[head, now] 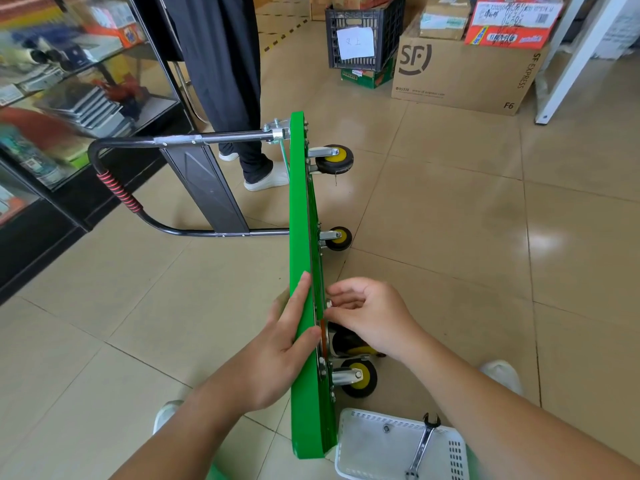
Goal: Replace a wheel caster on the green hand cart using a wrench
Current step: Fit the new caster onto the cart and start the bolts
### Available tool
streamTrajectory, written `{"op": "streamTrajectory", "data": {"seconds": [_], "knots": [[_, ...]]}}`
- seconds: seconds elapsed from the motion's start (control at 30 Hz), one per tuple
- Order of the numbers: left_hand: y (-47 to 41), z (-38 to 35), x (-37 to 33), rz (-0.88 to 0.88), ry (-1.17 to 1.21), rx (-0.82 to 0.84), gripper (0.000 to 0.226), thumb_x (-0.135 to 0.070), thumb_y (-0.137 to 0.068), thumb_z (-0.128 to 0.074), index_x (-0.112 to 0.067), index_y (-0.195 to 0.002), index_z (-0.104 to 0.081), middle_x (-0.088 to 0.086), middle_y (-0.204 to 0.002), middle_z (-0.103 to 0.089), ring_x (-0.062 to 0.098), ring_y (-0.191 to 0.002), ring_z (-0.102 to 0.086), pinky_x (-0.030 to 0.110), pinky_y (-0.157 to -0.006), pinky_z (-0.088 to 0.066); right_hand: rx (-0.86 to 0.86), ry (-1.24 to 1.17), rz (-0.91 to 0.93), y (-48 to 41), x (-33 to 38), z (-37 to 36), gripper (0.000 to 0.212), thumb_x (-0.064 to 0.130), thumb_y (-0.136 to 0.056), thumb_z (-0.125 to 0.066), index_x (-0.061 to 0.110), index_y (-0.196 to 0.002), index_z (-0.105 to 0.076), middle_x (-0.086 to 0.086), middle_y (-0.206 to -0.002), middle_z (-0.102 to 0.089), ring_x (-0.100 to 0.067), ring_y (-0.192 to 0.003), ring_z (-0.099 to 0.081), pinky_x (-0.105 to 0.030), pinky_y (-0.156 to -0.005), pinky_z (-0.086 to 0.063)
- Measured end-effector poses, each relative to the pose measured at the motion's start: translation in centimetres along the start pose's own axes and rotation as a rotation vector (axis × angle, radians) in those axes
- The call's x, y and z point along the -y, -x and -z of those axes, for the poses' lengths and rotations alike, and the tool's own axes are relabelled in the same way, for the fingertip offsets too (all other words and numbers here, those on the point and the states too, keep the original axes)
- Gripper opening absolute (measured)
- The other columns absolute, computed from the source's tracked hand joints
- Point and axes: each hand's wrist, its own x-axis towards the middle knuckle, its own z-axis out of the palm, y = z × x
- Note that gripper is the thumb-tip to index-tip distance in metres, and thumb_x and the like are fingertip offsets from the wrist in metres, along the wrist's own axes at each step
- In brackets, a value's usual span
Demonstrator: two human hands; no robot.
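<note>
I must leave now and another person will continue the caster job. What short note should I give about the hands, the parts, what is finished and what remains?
Left hand: flat against the green cart, which stands on its side, steadying it.
Right hand: pinches a small silver fastener on the underside, above a caster that the hand partly hides.
Wrench: lies in the white basket beside a loose nut.
Done: cart tipped over. I cannot tell whether this caster is the old or the new one.
Left: probably finish the fasteners with the wrench, then set the cart upright.
</note>
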Motion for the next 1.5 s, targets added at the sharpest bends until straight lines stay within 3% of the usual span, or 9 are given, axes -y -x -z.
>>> {"op": "streamTrajectory", "data": {"seconds": [0.17,0.3,0.67,0.87,1.1,1.3,1.43,1.5], "knots": [[0.0,0.1,0.1,0.002,-0.015,-0.008,0.070,-0.047,-0.107,-0.037,-0.061,-0.153,0.014,-0.033,-0.159,-0.007,-0.033,-0.130,-0.017,-0.005,-0.101,-0.017,0.071,0.045,-0.027,-0.6,0.2,-0.3,0.021,0.025,-0.075,-0.087,0.027,-0.092,-0.074,0.011,-0.085,-0.077,-0.003,-0.080,-0.072,-0.026,-0.082,-0.057],[0.1,0.0,0.0,0.000,-0.003,-0.014,0.070,-0.046,-0.107,-0.038,-0.060,-0.153,0.014,-0.032,-0.160,-0.006,-0.018,-0.141,-0.019,0.005,-0.108,-0.019,0.100,0.030,-0.050,-0.9,0.2,-0.2,0.022,0.026,-0.076,-0.087,0.025,-0.093,-0.074,0.009,-0.084,-0.077,-0.006,-0.080,-0.073,-0.029,-0.083,-0.059],[0.1,0.0,0.1,-0.011,0.000,-0.016,0.070,-0.048,-0.107,-0.037,-0.062,-0.152,0.016,-0.031,-0.160,-0.006,-0.010,-0.145,-0.023,0.019,-0.117,-0.025,0.161,0.049,-0.050,-1.3,0.4,-0.2,0.024,0.023,-0.082,-0.082,0.021,-0.105,-0.074,0.008,-0.089,-0.078,-0.003,-0.085,-0.073,-0.026,-0.088,-0.057],[0.1,0.0,0.1,-0.010,0.012,-0.018,0.070,-0.046,-0.107,-0.038,-0.062,-0.152,0.014,-0.031,-0.162,-0.005,-0.014,-0.146,-0.017,0.014,-0.114,-0.019,0.152,0.053,-0.043,-1.3,0.3,-0.3,0.020,0.020,-0.086,-0.078,0.027,-0.103,-0.071,0.013,-0.086,-0.077,0.000,-0.084,-0.072,-0.022,-0.085,-0.056],[0.3,0.2,0.1,-0.005,0.053,-0.010,0.068,-0.041,-0.109,-0.038,-0.062,-0.152,0.010,-0.034,-0.162,-0.004,-0.021,-0.145,-0.011,0.015,-0.118,-0.017,0.144,0.131,-0.024,-1.3,-0.1,-0.6,0.010,0.033,-0.091,-0.072,0.030,-0.100,-0.073,0.018,-0.085,-0.074,0.005,-0.082,-0.069,-0.019,-0.079,-0.051],[0.5,0.3,0.3,-0.008,0.082,-0.020,0.067,-0.043,-0.108,-0.039,-0.061,-0.154,0.006,-0.033,-0.162,-0.009,-0.022,-0.143,-0.013,0.018,-0.120,-0.017,0.144,0.218,0.043,-1.0,0.2,-0.5,0.015,0.035,-0.096,-0.066,0.028,-0.101,-0.077,0.017,-0.089,-0.072,0.010,-0.078,-0.062,-0.004,-0.064,-0.040],[0.6,0.1,0.2,-0.002,0.129,-0.043,0.067,-0.040,-0.106,-0.041,-0.056,-0.157,0.000,-0.032,-0.162,-0.013,-0.020,-0.145,-0.016,0.024,-0.125,-0.017,0.114,0.235,0.042,-0.9,0.3,-0.8,0.017,0.037,-0.097,-0.063,0.027,-0.096,-0.076,0.015,-0.082,-0.072,0.008,-0.071,-0.061,-0.009,-0.060,-0.039],[0.7,0.0,0.0,0.006,0.152,-0.055,0.069,-0.043,-0.101,-0.042,-0.056,-0.156,-0.002,-0.032,-0.162,-0.014,-0.021,-0.144,-0.016,0.021,-0.124,-0.016,0.093,0.185,0.025,-0.9,0.2,-1.1,0.011,0.037,-0.096,-0.064,0.029,-0.099,-0.072,0.013,-0.080,-0.071,0.003,-0.072,-0.064,-0.016,-0.062,-0.046]]}}
